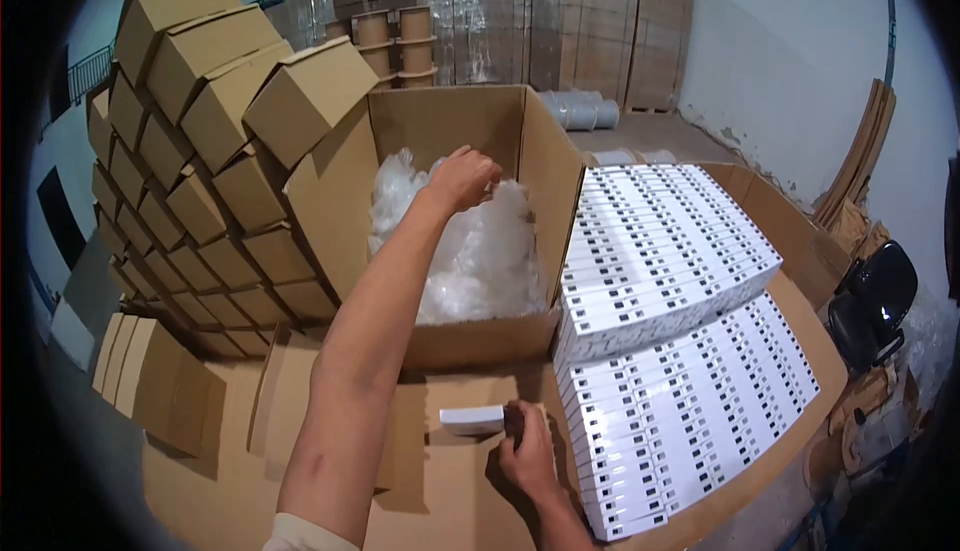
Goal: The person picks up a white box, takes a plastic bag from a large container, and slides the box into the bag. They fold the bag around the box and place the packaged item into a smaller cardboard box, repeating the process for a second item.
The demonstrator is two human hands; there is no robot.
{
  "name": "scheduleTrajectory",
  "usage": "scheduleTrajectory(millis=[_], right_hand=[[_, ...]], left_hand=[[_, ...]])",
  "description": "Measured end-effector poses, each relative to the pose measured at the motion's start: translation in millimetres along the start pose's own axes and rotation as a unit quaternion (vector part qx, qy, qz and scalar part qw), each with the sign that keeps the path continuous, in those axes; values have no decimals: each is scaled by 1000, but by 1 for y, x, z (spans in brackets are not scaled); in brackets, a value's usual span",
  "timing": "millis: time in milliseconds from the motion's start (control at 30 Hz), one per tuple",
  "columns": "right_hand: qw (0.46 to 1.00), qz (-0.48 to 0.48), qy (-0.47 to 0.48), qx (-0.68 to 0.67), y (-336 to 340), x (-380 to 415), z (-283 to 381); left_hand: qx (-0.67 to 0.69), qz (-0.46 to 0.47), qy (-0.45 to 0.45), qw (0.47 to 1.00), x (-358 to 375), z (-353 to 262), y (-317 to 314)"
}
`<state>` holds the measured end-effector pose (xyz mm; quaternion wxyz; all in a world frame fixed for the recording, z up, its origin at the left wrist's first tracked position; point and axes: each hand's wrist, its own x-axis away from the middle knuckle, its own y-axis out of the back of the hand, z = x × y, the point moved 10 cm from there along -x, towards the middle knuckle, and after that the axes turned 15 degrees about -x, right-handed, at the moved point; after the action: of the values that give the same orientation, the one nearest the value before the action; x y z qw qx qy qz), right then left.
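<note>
My left hand reaches over a large open cardboard box heaped with clear plastic bags. Its fingers are curled down at the top of the heap; whatever lies between them is hidden. Low in front of that box, my right hand grips one end of a small white box above the cardboard surface. Just to the right of this hand stand tall stacks of similar white boxes with small dark printed marks.
Brown cartons are piled high at the left, leaning against the big box. A few folded cartons stand at the lower left. A black chair is at the right. Wrapped pallets and spools line the back.
</note>
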<state>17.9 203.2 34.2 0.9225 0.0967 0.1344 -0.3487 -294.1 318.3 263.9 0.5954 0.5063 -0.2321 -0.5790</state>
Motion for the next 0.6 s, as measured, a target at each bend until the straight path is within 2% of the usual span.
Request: scheduleTrajectory(millis=[33,133,233,433,600], right_hand=[[1000,2,4,0,1,0,1],[1000,3,8,-3,-1,-1,0],[1000,3,5,2,-1,1,-4],[1000,-3,14,1,1,2,-6],[1000,-7,1,-12,1,2,-8]], left_hand=[[34,-56,-7,998,1,9,10],[179,-41,31,982,1,36,8],[258,-13,66,964,5,54,-3],[294,-65,151,941,18,82,-9],[263,-149,220,927,28,98,12]])
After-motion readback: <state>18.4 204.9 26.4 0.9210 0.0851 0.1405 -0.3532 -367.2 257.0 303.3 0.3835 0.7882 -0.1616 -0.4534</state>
